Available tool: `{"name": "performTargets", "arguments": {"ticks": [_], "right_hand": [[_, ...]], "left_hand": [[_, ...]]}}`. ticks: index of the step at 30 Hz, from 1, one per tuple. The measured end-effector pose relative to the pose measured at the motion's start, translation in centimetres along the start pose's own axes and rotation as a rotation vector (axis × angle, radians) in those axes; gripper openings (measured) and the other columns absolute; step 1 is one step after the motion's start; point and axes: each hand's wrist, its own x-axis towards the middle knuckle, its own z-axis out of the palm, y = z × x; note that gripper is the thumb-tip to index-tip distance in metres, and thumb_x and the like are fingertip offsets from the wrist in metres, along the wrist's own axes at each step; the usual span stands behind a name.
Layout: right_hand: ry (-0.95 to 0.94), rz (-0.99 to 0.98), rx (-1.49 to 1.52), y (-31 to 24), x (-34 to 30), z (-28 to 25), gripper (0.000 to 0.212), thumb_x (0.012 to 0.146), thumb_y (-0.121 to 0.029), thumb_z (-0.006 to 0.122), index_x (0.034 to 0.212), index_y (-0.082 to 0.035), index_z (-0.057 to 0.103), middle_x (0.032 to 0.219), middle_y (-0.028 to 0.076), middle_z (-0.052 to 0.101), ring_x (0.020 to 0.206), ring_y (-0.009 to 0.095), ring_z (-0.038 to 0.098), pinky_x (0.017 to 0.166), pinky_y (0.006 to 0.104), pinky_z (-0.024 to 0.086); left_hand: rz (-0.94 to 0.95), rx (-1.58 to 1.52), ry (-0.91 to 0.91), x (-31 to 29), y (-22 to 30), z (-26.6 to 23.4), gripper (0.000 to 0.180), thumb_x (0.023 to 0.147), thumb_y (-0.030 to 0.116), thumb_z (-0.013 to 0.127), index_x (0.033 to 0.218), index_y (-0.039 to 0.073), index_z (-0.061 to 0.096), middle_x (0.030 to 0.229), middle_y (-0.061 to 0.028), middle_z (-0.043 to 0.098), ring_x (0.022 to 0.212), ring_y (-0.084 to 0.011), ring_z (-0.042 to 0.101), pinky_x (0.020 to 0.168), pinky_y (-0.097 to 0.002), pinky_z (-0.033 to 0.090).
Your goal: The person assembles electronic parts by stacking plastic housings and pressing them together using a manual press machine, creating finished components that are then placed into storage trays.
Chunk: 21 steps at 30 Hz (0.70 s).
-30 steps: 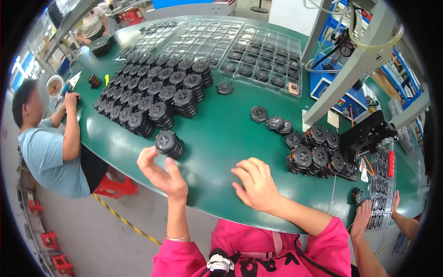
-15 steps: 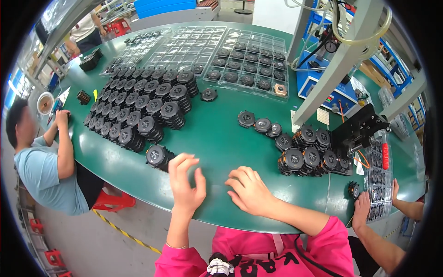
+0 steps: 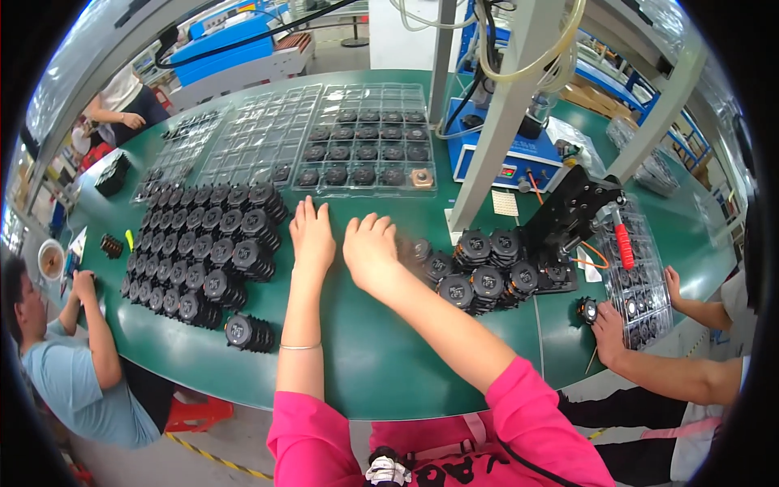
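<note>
My left hand (image 3: 312, 237) reaches forward over the green table, just below the clear trays. Its fingers point away and bend down at the tips, and what lies under them is hidden. Beside it my right hand (image 3: 372, 252) is closed, fingers curled downward, with anything in its grasp covered by the hand. A round black part (image 3: 438, 265) lies right of my right hand, beside a blurred one. Left of my left hand stand rows of stacked black parts (image 3: 195, 247). A short tipped stack (image 3: 249, 333) lies nearer me.
A clear tray (image 3: 369, 193) holds several black parts and one copper-coloured piece. Further black stacks (image 3: 487, 282) stand by a black fixture (image 3: 568, 219). A grey post (image 3: 487, 138) rises before a blue box (image 3: 507, 158). Co-workers sit left and right; one hand (image 3: 608, 331) touches another tray.
Both my hands have moved forward from the table's near edge. My right hand's fingers have curled over the round black parts. The head view has shifted, so the scene sits further left.
</note>
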Motion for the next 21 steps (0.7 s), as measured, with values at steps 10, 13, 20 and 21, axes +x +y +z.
{"name": "performTargets", "arguments": {"ticks": [10, 13, 20, 21], "right_hand": [[0.013, -0.243, 0.209, 1.6, 0.5, -4.1, 0.033, 0.072, -0.005, 0.066, 0.103, 0.003, 0.06, 0.102, 0.023, 0.061, 0.095, 0.037, 0.061, 0.078, 0.0418, 0.055], [-0.333, -0.32, 0.16, 3.7, 3.9, -4.6, 0.027, 0.078, -0.021, 0.069, 0.102, -0.009, 0.072, 0.118, 0.014, 0.064, 0.104, 0.031, 0.065, 0.08, 0.0438, 0.056], [-0.237, -0.465, 0.067, 7.3, 3.1, -0.1, 0.038, 0.074, -0.003, 0.065, 0.108, 0.008, 0.053, 0.102, 0.028, 0.056, 0.084, 0.045, 0.061, 0.074, 0.0478, 0.054], [-0.239, -0.468, 0.061, 7.1, 3.1, -0.2, 0.038, 0.074, -0.003, 0.065, 0.108, 0.008, 0.053, 0.102, 0.028, 0.056, 0.084, 0.045, 0.061, 0.074, 0.0478, 0.054]], "left_hand": [[0.167, -0.209, 0.055, -3.1, 0.8, -2.5, 0.039, 0.078, 0.009, 0.064, 0.115, 0.0, 0.057, 0.119, -0.0162, 0.059, 0.108, -0.0353, 0.05, 0.091, -0.0434, 0.04], [0.189, -0.281, 0.102, -4.6, 2.0, -2.8, 0.038, 0.079, 0.015, 0.069, 0.113, 0.002, 0.058, 0.117, -0.0133, 0.058, 0.111, -0.036, 0.049, 0.092, -0.0454, 0.039], [0.182, -0.253, 0.119, -6.9, 6.7, -3.9, 0.046, 0.082, 0.014, 0.064, 0.121, -0.004, 0.047, 0.126, -0.0229, 0.047, 0.122, -0.04, 0.041, 0.098, -0.0505, 0.035], [0.172, -0.353, 0.096, -7.8, 7.4, -4.2, 0.046, 0.083, 0.014, 0.062, 0.121, -0.006, 0.045, 0.126, -0.0242, 0.047, 0.122, -0.0412, 0.041, 0.099, -0.0504, 0.034]]}}
